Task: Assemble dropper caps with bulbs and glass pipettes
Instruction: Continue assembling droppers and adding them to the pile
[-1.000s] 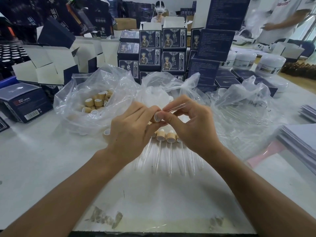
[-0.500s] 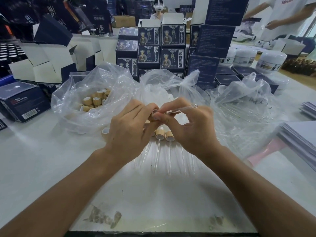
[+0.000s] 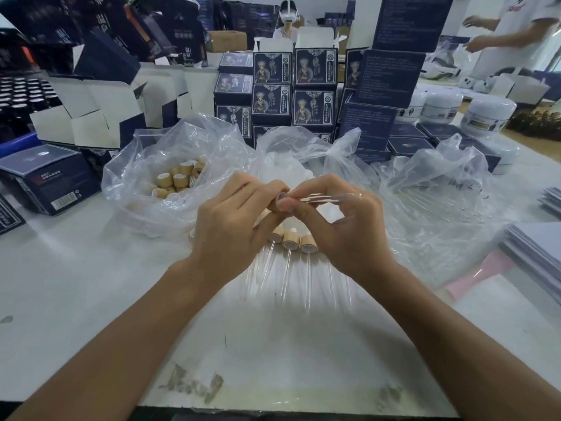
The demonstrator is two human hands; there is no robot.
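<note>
My left hand (image 3: pixel 233 226) grips a wooden dropper cap (image 3: pixel 280 199), mostly hidden by my fingers. My right hand (image 3: pixel 346 226) pinches a clear glass pipette (image 3: pixel 328 198) that lies almost level, its left end at the cap's opening. Below my hands a row of assembled droppers (image 3: pixel 291 241) lies on the white table (image 3: pixel 91 284), caps away from me and glass tubes toward me. A clear bag of loose wooden caps (image 3: pixel 179 177) stands at the left. Another clear bag with loose pipettes (image 3: pixel 431 202) lies at the right. Between them sits a bag of white bulbs (image 3: pixel 282 168).
Dark blue product boxes (image 3: pixel 312 107) are stacked behind the bags, with open white-lined cartons (image 3: pixel 91 117) at the left and white jars (image 3: pixel 485 113) at the right. A stack of grey sheets (image 3: pixel 534 247) and a pink sheet (image 3: pixel 485 268) lie at the right edge. Other people are in the background.
The pipette in my right hand has swung from pointing up-right to almost level, and its end has come to the cap held in my left hand.
</note>
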